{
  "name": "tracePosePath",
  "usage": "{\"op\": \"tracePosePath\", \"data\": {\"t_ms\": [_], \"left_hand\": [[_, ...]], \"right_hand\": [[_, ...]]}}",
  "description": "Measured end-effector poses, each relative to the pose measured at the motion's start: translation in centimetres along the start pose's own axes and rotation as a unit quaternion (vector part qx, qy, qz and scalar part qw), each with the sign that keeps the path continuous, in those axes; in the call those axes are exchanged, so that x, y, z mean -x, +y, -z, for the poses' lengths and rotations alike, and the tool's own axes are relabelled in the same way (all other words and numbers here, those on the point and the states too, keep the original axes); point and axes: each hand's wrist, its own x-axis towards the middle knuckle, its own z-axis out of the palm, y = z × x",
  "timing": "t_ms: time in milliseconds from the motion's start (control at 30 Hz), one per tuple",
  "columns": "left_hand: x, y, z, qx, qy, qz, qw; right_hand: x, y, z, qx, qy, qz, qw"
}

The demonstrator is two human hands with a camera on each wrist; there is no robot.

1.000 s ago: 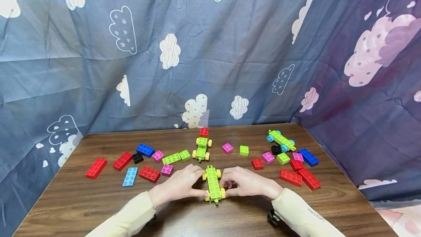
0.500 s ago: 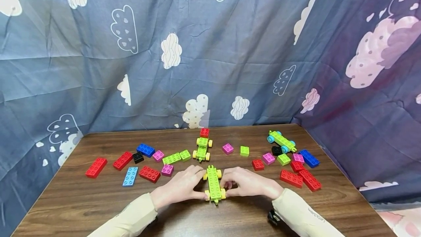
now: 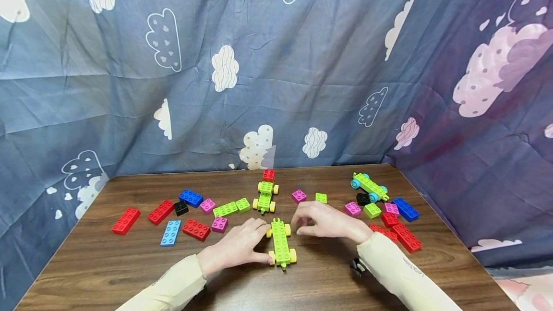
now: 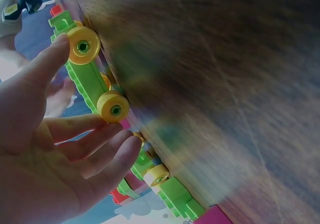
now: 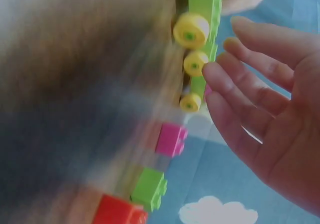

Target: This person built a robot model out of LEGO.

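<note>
In the head view a lime-green toy car base [image 3: 281, 245] with yellow wheels stands on the table between both hands. My left hand [image 3: 240, 245] lies along its left side. In the left wrist view, its thumb touches the nearer yellow wheel [image 4: 83, 45] and the index fingertip is right at the other wheel [image 4: 113, 106]. On the other side, my right hand [image 3: 325, 220] is apart from the car base, fingers loosely bent and holding nothing. Behind stands a second lime car base [image 3: 264, 201] with yellow wheels, a lime brick [image 3: 265, 186] on it, and a red brick [image 3: 268, 174] just beyond.
Red, blue, black, pink and lime bricks lie at the left, including a light blue brick [image 3: 171, 233]. More bricks lie at the right, near a lime car base [image 3: 370, 186] with blue wheels. A pink brick [image 3: 298, 196] and a lime brick [image 3: 320, 197] lie beyond my right hand.
My right hand has let go of the car base's right side and moved up and away toward the back right. The left hand and the car base have stayed in place.
</note>
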Motion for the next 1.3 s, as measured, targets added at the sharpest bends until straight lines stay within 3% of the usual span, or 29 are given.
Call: {"op": "tracePosePath", "data": {"t_ms": [133, 300, 567, 667, 700, 900, 933, 1033, 1300], "left_hand": [[0.0, 0.0, 0.0, -0.001, -0.003, 0.002, 1.0000], [0.1, 0.0, -0.2, -0.003, 0.000, -0.001, 1.0000], [0.1, -0.1, -0.3, -0.003, 0.004, -0.004, 1.0000], [0.0, -0.2, -0.3, 0.000, 0.003, -0.005, 1.0000], [0.0, -0.2, -0.3, 0.001, 0.003, -0.005, 1.0000], [0.0, -0.3, -0.3, 0.003, 0.001, -0.006, 1.0000], [0.0, -0.3, -0.2, 0.003, 0.000, -0.006, 1.0000], [0.0, -0.3, -0.1, 0.001, 0.000, -0.004, 1.0000], [-0.1, -0.3, 0.1, 0.009, -0.008, 0.005, 0.9999]], "right_hand": [[-0.7, 1.2, 0.7, 0.037, 0.020, -0.026, 0.9988], [-1.6, 2.6, 1.3, 0.066, 0.030, -0.086, 0.9936], [-2.8, 4.3, 1.2, 0.098, 0.003, -0.154, 0.9833], [-3.0, 4.8, 1.1, 0.088, -0.010, -0.150, 0.9846], [-3.0, 5.9, 0.6, 0.091, -0.009, -0.134, 0.9868], [-3.1, 6.2, 0.3, 0.096, -0.016, -0.098, 0.9905], [-3.1, 5.1, 0.8, 0.094, -0.021, -0.109, 0.9894], [-3.2, 4.6, 0.9, 0.107, -0.023, -0.120, 0.9867], [-3.2, 4.3, 0.5, 0.093, -0.014, -0.115, 0.9889]]}}
